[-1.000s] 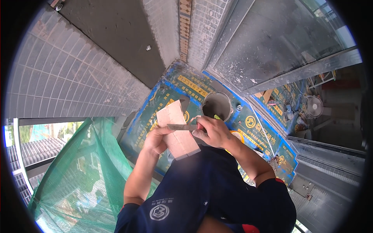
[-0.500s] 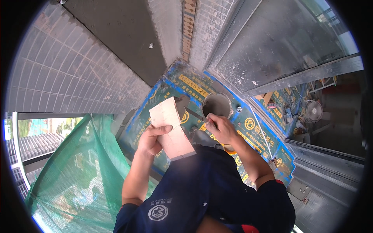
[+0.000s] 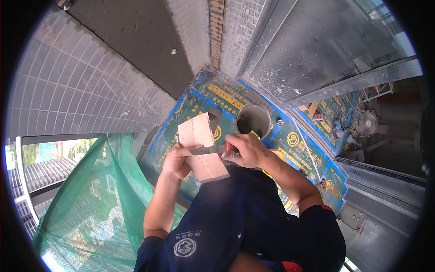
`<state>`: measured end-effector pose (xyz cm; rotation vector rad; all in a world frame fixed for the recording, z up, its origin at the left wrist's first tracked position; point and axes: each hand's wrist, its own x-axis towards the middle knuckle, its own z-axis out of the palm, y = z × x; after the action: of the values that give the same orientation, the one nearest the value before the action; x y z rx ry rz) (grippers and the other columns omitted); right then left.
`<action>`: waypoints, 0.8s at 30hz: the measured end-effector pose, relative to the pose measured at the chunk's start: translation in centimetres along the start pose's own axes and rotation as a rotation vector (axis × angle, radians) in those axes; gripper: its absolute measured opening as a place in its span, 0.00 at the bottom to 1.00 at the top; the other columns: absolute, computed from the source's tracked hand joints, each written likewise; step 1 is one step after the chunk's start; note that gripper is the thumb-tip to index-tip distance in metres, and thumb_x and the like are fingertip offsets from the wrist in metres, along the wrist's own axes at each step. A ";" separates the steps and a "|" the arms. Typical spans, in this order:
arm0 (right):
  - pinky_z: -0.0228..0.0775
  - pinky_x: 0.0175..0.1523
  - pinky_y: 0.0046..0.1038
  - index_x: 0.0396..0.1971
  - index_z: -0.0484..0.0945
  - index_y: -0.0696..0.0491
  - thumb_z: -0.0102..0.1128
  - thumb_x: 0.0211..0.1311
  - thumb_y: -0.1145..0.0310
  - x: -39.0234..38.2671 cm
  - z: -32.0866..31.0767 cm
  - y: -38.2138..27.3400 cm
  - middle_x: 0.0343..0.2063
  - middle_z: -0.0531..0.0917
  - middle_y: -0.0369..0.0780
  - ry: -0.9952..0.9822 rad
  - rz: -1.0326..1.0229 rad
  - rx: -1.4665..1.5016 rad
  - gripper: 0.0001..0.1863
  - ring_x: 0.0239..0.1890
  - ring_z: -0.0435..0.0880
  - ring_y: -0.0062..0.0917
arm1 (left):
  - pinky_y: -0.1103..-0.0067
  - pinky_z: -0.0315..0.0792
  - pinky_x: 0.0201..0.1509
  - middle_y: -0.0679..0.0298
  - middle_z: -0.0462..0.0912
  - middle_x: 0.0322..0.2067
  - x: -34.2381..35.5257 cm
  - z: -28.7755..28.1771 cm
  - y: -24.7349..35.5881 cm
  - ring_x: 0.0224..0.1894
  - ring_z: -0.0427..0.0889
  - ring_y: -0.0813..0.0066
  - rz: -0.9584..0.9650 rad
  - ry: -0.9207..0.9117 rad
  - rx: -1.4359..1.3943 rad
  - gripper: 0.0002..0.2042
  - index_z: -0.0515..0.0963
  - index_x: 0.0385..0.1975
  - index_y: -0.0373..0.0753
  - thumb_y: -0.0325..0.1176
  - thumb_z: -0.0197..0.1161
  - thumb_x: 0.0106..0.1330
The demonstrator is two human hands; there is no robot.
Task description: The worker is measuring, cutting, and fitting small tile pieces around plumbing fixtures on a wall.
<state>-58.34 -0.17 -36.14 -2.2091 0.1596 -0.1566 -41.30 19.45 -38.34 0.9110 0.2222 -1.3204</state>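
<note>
My left hand (image 3: 178,162) grips the left edge of a pale pinkish rectangular tile (image 3: 195,130), held tilted in front of my body. Its thumb lies at the tile's edge, partly hidden by the tool. Closed around a red handle, my right hand (image 3: 248,150) is at the tile's right side. From this handle a flat grey trowel blade (image 3: 206,150) lies across the middle of the tile, its tip close to my left thumb. Just beyond my right hand, a round bucket (image 3: 267,119) with grey mortar inside stands on the floor.
A green printed floor covering (image 3: 186,119) with blue tape edges lies below. Green netting (image 3: 97,195) hangs at the left, next to a window. Tiled walls (image 3: 81,86) rise at the far left; a glass panel (image 3: 317,50) stands at the right. A fan (image 3: 368,123) shows through the doorway.
My right hand has moved left and slightly down, bringing the trowel blade from the tile's upper right edge to across its middle. My left hand still holds the tile, now slightly turned.
</note>
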 end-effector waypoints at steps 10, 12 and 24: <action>0.68 0.30 0.39 0.26 0.71 0.54 0.52 0.67 0.37 -0.2 0.3 0.4 0.23 0.76 0.42 0.025 -0.013 0.025 0.30 0.27 0.79 0.43 | 0.67 0.76 0.59 0.56 0.84 0.49 0.1 -0.3 -0.2 0.50 0.84 0.63 0.012 -0.043 -0.003 0.23 0.77 0.54 0.32 0.16 0.63 0.54; 0.68 0.30 0.39 0.26 0.71 0.54 0.52 0.67 0.37 -0.3 0.4 0.6 0.22 0.76 0.42 0.032 -0.002 0.016 0.30 0.26 0.79 0.42 | 0.66 0.75 0.59 0.56 0.84 0.49 0.1 -0.3 -0.3 0.50 0.84 0.62 0.015 -0.051 0.011 0.24 0.76 0.55 0.33 0.17 0.65 0.53; 0.70 0.32 0.39 0.26 0.72 0.54 0.53 0.67 0.38 -0.3 0.6 0.4 0.23 0.78 0.43 0.023 -0.001 0.008 0.29 0.28 0.81 0.43 | 0.68 0.76 0.58 0.57 0.85 0.47 0.4 -0.2 -0.5 0.48 0.85 0.64 -0.039 -0.031 0.019 0.23 0.77 0.52 0.32 0.16 0.64 0.53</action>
<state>-58.55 0.12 -36.79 -2.1996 0.1700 -0.1827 -41.59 19.28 -38.94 0.9057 0.2047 -1.3737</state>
